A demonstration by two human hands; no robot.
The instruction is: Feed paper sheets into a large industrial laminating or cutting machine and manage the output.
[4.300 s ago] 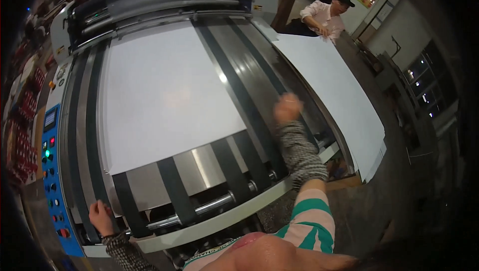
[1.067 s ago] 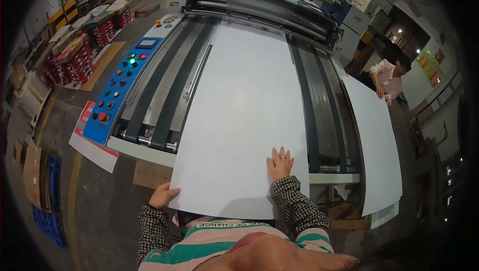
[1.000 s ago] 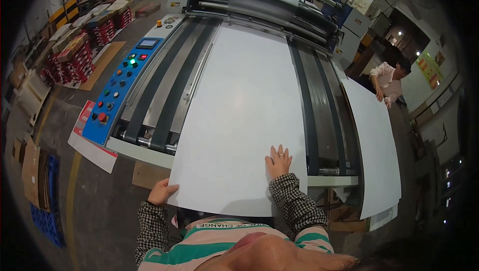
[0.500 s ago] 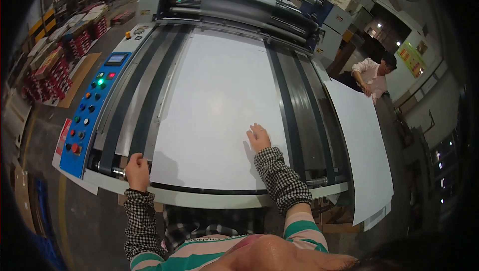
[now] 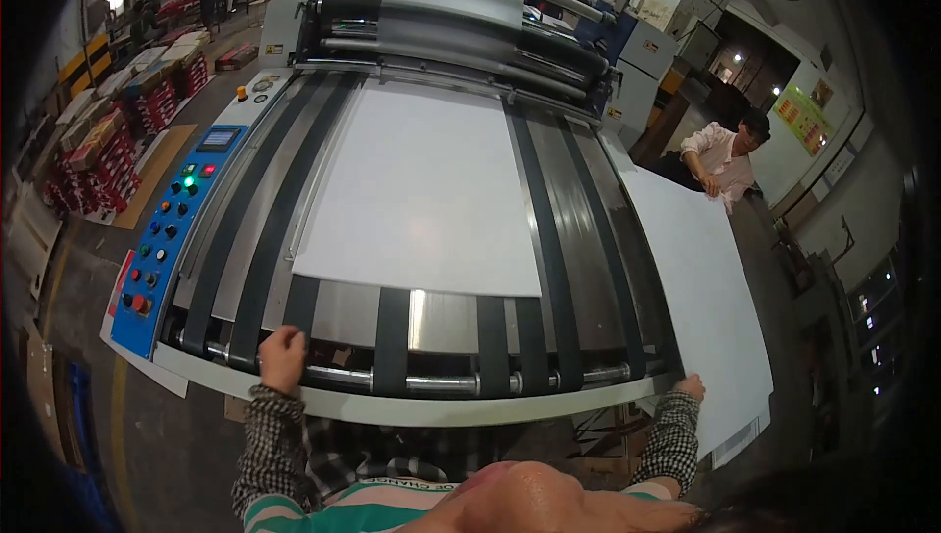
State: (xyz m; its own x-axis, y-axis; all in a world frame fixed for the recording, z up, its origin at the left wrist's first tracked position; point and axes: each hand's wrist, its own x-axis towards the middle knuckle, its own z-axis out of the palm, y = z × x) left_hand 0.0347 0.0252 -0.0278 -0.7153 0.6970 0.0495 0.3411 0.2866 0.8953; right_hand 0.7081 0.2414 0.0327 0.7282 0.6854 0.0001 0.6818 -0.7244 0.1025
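A large white sheet (image 5: 421, 190) lies on the dark belts (image 5: 390, 337) of a feeding machine, its far end close to the rollers (image 5: 441, 43). Over the near left of the belt bed, by the front rail, my left hand (image 5: 283, 358) is closed in a loose curl with nothing visible in it. My right hand (image 5: 691, 388) is at the left edge of a stack of white sheets (image 5: 716, 288) to the right of the machine, fingers closed at the top sheet's edge. Its fingertips are partly hidden.
A blue control panel (image 5: 176, 229) with buttons and a small screen runs along the machine's left side. Across the stack, a co-worker in a pale shirt (image 5: 720, 155) has hands at its far end. Piles of red-and-white printed goods (image 5: 103, 155) stand on the left floor.
The white sheet on the belts has moved away toward the rollers, baring the near belts. My right hand has left that sheet and moved right to the stack. My left hand shifted slightly nearer.
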